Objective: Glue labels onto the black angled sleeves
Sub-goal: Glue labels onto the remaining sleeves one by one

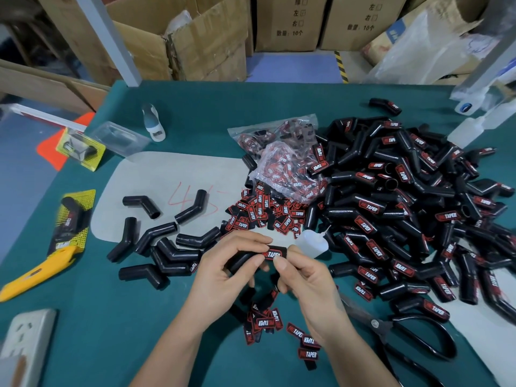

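Observation:
My left hand [223,270] grips a black angled sleeve [243,259] in front of me, fingers curled over its top. My right hand [303,276] pinches the sleeve's right end, thumb by the red and black label [275,253] on it. Several unlabelled sleeves [167,247] lie to the left. A large heap of labelled sleeves [405,208] fills the right. Loose labels [265,213] are spread behind my hands, and more labels [268,321] lie under them. A small clear glue bottle [311,243] lies just behind my right hand.
Black scissors [413,339] lie at the lower right. A yellow utility knife [36,275] and packaged sleeve [72,219] sit on the left. Plastic bags of labels [282,152] lie mid-table on the green mat [111,331]. Cardboard boxes [195,37] stand behind.

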`<state>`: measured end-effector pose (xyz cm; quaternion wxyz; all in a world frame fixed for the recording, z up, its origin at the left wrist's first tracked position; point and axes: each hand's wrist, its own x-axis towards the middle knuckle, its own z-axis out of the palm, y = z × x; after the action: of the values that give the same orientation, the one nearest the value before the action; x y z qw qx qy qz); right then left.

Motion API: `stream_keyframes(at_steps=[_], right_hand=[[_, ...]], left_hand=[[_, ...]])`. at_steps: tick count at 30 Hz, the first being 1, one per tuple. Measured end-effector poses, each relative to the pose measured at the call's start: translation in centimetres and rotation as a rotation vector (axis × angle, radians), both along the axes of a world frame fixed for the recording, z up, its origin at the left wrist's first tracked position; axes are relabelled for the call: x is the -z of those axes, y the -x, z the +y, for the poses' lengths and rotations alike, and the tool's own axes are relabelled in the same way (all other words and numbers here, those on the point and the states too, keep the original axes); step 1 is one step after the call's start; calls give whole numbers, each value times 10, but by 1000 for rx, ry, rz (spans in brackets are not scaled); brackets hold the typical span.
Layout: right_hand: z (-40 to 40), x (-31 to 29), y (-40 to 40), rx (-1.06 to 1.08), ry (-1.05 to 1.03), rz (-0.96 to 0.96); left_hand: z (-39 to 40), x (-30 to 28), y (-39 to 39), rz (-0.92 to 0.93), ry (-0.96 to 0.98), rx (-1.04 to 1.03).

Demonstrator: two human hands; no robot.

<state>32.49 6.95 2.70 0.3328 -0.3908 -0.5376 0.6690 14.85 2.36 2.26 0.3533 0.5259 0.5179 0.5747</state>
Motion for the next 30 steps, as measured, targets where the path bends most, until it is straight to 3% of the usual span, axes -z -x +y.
stream_keyframes(at_steps=[6, 16, 20, 25, 28, 30], right_hand=[[0, 1, 0, -7, -4, 2], [-3, 2, 2, -41, -113, 8], [-3, 0, -1, -26, -82, 86], [-8, -5, 1, 114, -328, -20], [-12, -6, -5, 316, -669, -39], [-6, -12, -16, 455, -846, 76]], left_hand=[[-1, 2, 0, 148, -74, -35], [-2, 4, -4, -2, -74, 7], [-3, 9, -3, 22, -111, 69], [-7, 12, -3, 162, -114, 54], [-3, 5, 2, 107, -113, 127], [0, 3, 8, 31, -130, 115]])
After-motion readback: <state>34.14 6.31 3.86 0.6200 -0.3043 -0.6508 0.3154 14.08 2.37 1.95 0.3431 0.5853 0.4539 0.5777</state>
